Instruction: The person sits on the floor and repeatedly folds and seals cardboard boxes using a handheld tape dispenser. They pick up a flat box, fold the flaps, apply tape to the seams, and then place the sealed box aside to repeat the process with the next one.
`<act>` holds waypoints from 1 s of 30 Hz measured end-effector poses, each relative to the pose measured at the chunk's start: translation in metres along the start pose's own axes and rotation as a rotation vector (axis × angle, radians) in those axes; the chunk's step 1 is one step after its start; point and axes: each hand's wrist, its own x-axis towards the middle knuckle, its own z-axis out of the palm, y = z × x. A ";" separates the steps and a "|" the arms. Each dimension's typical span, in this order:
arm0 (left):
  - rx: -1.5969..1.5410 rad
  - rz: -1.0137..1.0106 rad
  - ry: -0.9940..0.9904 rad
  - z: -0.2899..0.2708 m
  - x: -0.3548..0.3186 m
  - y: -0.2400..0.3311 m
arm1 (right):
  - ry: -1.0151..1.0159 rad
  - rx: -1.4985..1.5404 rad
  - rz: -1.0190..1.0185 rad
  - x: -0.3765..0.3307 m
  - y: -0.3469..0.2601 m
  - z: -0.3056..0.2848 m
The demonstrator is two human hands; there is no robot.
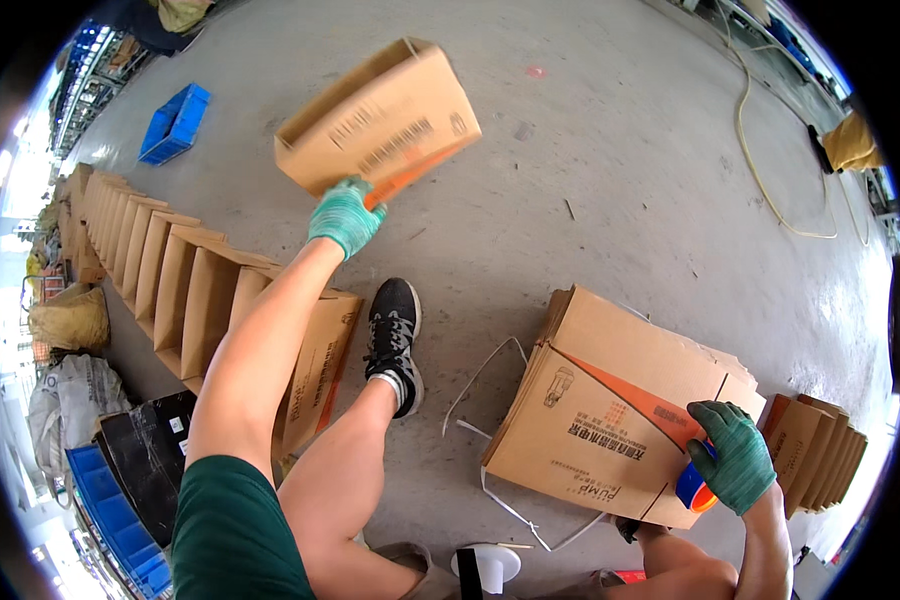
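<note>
My left hand (347, 217), in a green glove, is stretched forward and grips the lower edge of an open cardboard box (395, 125). The box is tilted above the floor and slightly blurred. My right hand (735, 458), also gloved in green, is closed round a blue-and-orange roll-shaped tool (692, 488), partly hidden by the fingers. Beneath that hand lies a stack of flat folded cartons (590, 400) with an orange stripe and dark print. Loose white strapping (510, 505) trails round the stack's left side.
A long row of opened boxes (185, 290) runs along the left. Beyond it sits a blue crate (174, 124). More folded cartons (815, 452) lie at the right. A hose (745, 130) crosses the far-right floor. Near my legs stands a white round-topped object (488, 565).
</note>
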 end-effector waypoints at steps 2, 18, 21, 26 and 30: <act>0.181 0.046 0.292 -0.041 -0.027 0.010 | 0.034 -0.016 -0.021 -0.007 -0.006 -0.003; -0.294 0.403 0.358 -0.152 -0.127 0.191 | 0.296 0.498 0.161 -0.098 -0.030 -0.045; -0.341 0.625 0.363 -0.200 -0.215 0.308 | 0.534 1.090 0.151 -0.100 -0.038 -0.066; -0.456 1.025 0.386 -0.195 -0.334 0.480 | 0.822 1.479 0.285 -0.145 -0.009 -0.118; -0.358 1.470 0.271 -0.199 -0.394 0.547 | 1.158 0.761 0.387 -0.235 0.099 -0.117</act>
